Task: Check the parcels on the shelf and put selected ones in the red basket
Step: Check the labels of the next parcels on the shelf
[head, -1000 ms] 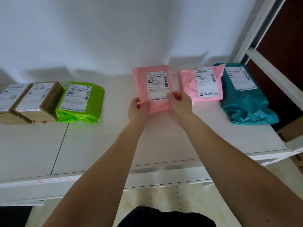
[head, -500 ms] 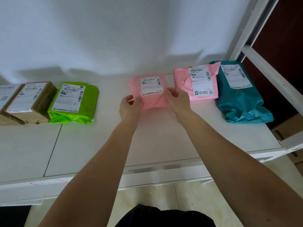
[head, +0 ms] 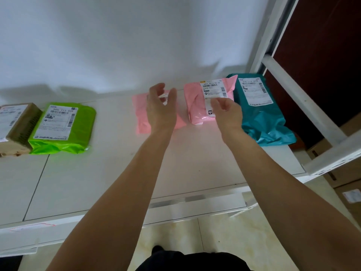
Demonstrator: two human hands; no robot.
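A pink parcel [head: 141, 116] lies flat on the white shelf [head: 117, 173], partly hidden under my left hand [head: 162, 106], which hovers over it with relaxed, spread fingers and holds nothing. My right hand [head: 226, 112] is in front of a second pink parcel [head: 195, 102], its loosely curled fingers at the lower edge of that parcel's label, gripping nothing I can see. A teal parcel [head: 259, 118] lies just to the right of it. A green parcel [head: 62, 124] and a brown box [head: 19, 128] sit at the left. The red basket is out of view.
A white wall stands close behind the parcels. A white shelf post [head: 273, 36] and a slanted rail [head: 304, 102] rise at the right. Cardboard boxes [head: 347, 173] are on the floor beyond the shelf's right end.
The first pink parcel was held up by both hands; it now lies flat and released. Both hands shifted right, the right one reaching the second pink parcel.
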